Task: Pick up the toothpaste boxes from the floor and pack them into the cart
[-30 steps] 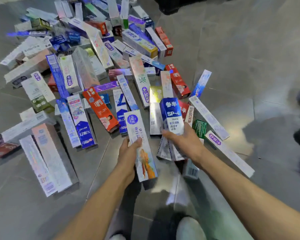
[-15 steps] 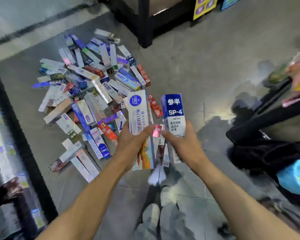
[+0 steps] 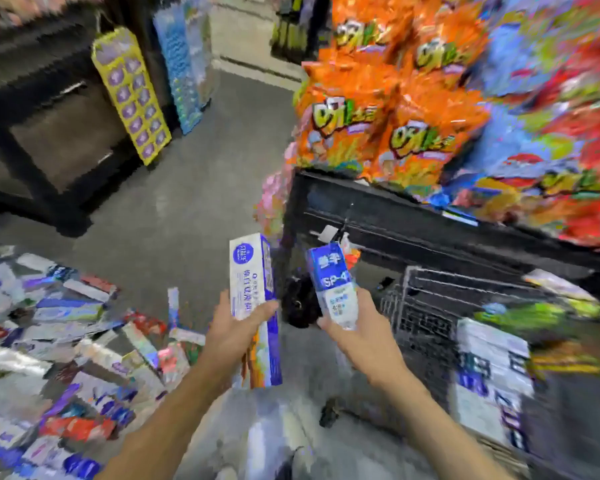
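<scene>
Left hand (image 3: 238, 327) and right hand (image 3: 355, 332) each grip 1 box, arms extended.

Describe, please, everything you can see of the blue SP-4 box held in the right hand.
The blue SP-4 box is a slim carton, seemingly printed cardboard: deep blue upper part with white lettering, paler lower part with small blurred print. It stands nearly upright in the air, top tilted slightly left, clear of the floor. The right hand holds its lower end, fingers curled round it. It sits just right of the white and blue box held in the left hand, without touching it.
</scene>
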